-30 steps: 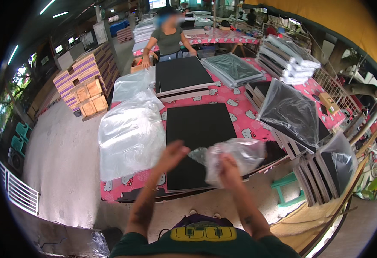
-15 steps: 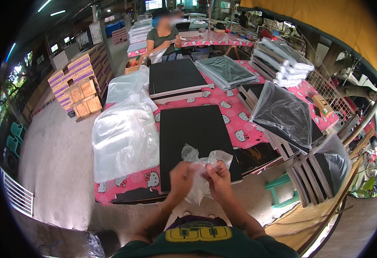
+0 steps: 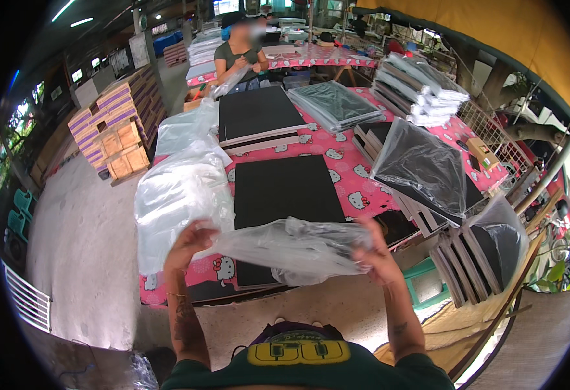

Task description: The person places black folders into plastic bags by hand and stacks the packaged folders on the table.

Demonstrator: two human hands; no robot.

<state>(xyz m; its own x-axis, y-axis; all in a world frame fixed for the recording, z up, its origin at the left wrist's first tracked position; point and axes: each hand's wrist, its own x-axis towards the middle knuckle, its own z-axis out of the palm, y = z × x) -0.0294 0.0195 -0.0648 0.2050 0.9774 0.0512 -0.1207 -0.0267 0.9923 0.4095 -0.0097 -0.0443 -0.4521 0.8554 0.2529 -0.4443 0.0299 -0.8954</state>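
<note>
Both my hands hold a clear plastic bag point(image 3: 291, 247), stretched out between them above the near edge of the table. My left hand point(image 3: 190, 242) grips its left end and my right hand point(image 3: 372, 250) grips its right end. Under the bag lies a flat black board point(image 3: 285, 192) on the pink patterned tablecloth point(image 3: 337, 153). A heap of clear plastic bags point(image 3: 177, 188) lies just left of the board, close to my left hand.
A second black board point(image 3: 255, 114) lies farther back. A person sits at the far end of the table point(image 3: 239, 55). Bagged boards point(image 3: 421, 162) lean at the right, with stacked bagged boards point(image 3: 421, 88) behind. Stacked cardboard boxes point(image 3: 116, 133) stand at the left.
My hands were close together on the bunched bag half a second ago. They have moved apart and pulled the bag out wide.
</note>
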